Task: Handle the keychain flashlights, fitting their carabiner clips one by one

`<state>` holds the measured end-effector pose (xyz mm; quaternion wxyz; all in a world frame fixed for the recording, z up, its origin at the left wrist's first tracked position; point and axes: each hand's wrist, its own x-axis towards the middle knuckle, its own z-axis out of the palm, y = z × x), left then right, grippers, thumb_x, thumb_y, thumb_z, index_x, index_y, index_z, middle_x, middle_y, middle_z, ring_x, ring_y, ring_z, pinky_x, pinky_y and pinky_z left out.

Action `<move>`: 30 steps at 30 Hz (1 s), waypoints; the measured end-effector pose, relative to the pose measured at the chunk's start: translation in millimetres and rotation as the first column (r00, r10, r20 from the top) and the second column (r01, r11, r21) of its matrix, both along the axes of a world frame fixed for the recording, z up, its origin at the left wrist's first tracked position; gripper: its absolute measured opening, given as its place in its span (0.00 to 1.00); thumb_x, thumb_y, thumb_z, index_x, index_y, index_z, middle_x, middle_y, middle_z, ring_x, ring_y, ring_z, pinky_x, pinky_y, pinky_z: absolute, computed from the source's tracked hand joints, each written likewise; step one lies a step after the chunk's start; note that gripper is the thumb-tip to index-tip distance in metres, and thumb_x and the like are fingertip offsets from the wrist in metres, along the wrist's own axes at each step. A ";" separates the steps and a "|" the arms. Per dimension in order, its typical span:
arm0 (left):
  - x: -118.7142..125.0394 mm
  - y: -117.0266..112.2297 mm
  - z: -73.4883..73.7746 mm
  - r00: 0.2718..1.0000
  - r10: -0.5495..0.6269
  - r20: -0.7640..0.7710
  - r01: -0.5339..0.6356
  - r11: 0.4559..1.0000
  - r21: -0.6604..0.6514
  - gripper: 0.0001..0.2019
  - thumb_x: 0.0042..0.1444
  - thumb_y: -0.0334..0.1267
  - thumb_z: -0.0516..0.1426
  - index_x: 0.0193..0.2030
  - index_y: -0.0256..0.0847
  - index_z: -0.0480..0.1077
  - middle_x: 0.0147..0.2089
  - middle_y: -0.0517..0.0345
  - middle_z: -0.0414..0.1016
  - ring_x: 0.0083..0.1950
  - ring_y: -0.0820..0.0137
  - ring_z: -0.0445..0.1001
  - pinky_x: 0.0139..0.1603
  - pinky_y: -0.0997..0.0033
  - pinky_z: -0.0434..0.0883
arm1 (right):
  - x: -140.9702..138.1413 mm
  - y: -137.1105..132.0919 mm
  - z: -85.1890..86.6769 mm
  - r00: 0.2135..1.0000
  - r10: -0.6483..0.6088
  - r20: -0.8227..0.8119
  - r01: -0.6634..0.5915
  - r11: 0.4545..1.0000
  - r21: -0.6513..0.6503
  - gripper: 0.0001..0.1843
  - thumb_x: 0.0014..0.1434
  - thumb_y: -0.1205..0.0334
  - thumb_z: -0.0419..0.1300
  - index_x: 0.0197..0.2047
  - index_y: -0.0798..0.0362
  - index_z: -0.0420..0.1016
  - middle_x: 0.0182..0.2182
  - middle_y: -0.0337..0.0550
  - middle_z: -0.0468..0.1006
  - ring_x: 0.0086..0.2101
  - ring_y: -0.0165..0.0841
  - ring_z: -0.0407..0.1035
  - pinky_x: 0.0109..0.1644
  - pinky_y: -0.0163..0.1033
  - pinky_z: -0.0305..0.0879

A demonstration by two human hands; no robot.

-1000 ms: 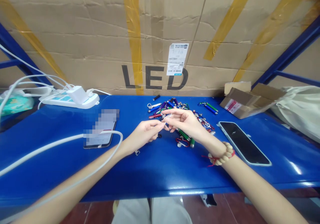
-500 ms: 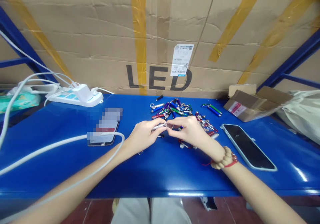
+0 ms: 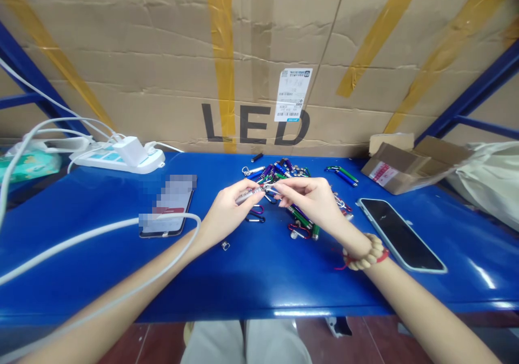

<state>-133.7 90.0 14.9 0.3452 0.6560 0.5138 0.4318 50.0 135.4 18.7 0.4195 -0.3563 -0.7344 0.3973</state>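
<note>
My left hand (image 3: 233, 207) is closed around a silver mini flashlight (image 3: 246, 195), a slim metal tube pointing right and slightly up. At the tube's right end, my right hand (image 3: 310, 200) pinches a small silver carabiner (image 3: 272, 189); fingers partly hide where the two meet, so I cannot tell if they are joined. Behind and below the hands lies a pile of coloured mini flashlights (image 3: 279, 168). Just under my hands rest a purple carabiner (image 3: 257, 209) and a black carabiner (image 3: 255, 219). Green tubes (image 3: 300, 215) and a red carabiner (image 3: 299, 230) lie beneath my right hand.
A phone (image 3: 172, 204) lies left on the blue table (image 3: 251, 283), with a white cable (image 3: 101, 234) crossing it. Another phone (image 3: 401, 234) is at right. A power strip (image 3: 150, 161), a small open box (image 3: 399, 164) and a large carton (image 3: 162, 83) stand behind.
Both hands have risen slightly, and the right fingers now pinch the carabiner at the tube's end more visibly. Carabiners and green tubes beneath the hands have come into view.
</note>
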 end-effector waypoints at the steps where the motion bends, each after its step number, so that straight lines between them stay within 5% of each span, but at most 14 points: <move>1: 0.7 0.0 0.2 0.999 -0.002 0.033 0.002 1.000 -0.006 0.14 0.55 0.46 0.55 0.40 0.37 0.69 0.38 0.58 0.75 0.37 0.71 0.73 0.38 0.75 0.69 | -0.2 0.7 0.2 0.999 -0.016 -0.037 0.015 0.999 -0.029 0.18 0.51 0.49 0.62 0.35 0.57 0.80 0.23 0.44 0.79 0.21 0.30 0.71 0.26 0.35 0.70; 5: 1.2 0.6 0.1 0.992 0.012 0.127 -0.011 1.000 -0.008 0.14 0.55 0.45 0.55 0.41 0.36 0.70 0.40 0.56 0.76 0.38 0.71 0.73 0.37 0.75 0.70 | -0.3 2.9 0.7 0.995 -0.037 -0.095 0.030 0.997 -0.066 0.18 0.52 0.51 0.62 0.38 0.57 0.79 0.26 0.44 0.80 0.23 0.30 0.72 0.28 0.35 0.72; 13: -1.4 2.2 0.7 0.992 -0.008 0.125 0.007 1.000 0.009 0.15 0.54 0.45 0.56 0.39 0.35 0.73 0.40 0.54 0.78 0.40 0.69 0.74 0.40 0.74 0.69 | -4.4 -2.3 -3.2 0.992 -0.005 0.129 -0.016 0.986 0.164 0.17 0.51 0.55 0.63 0.42 0.54 0.79 0.31 0.45 0.81 0.30 0.35 0.74 0.25 0.35 0.68; 19: -2.3 2.0 1.9 0.997 -0.037 0.064 0.037 0.999 -0.006 0.15 0.56 0.44 0.54 0.40 0.35 0.75 0.39 0.55 0.78 0.39 0.69 0.73 0.38 0.75 0.68 | -4.1 -0.3 -3.0 0.993 0.115 0.035 -0.114 0.993 -0.019 0.17 0.51 0.54 0.63 0.42 0.54 0.78 0.30 0.44 0.80 0.30 0.32 0.74 0.32 0.35 0.70; 23: -1.6 1.5 1.8 0.999 -0.019 0.033 0.019 1.000 -0.011 0.15 0.56 0.43 0.54 0.42 0.35 0.75 0.42 0.54 0.79 0.40 0.68 0.74 0.39 0.74 0.69 | -1.6 2.3 -0.7 0.981 0.195 0.008 -0.191 0.968 -0.163 0.18 0.50 0.52 0.64 0.40 0.56 0.78 0.26 0.42 0.79 0.24 0.28 0.70 0.28 0.33 0.67; 30: -1.3 1.5 2.2 0.998 -0.061 -0.033 0.062 0.998 0.021 0.16 0.56 0.45 0.54 0.42 0.36 0.76 0.45 0.54 0.79 0.46 0.65 0.75 0.46 0.72 0.69 | -1.4 0.1 3.4 0.995 0.100 0.003 -0.099 0.993 -0.059 0.15 0.52 0.50 0.61 0.33 0.55 0.80 0.26 0.42 0.79 0.23 0.28 0.68 0.28 0.34 0.66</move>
